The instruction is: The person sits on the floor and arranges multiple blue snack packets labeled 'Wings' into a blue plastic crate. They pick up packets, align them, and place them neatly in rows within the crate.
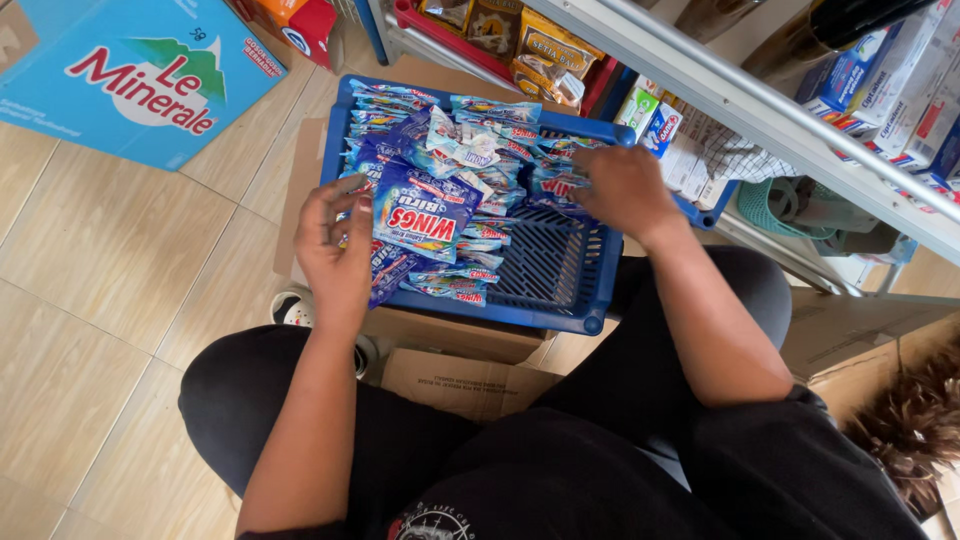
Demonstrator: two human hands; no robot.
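left hand pinching a strip of blue sachets, right hand gripping more in the blue basket, light, floppy, slippery stuff, best grabbed at the edges

Bright, even daylight, soft shadows, sharp focus, slight wide-angle edge distortion.

head camera, looking steeply down, close over blue basket

blue sachets | strips, heaped flat | left and rear of blue slatted basket
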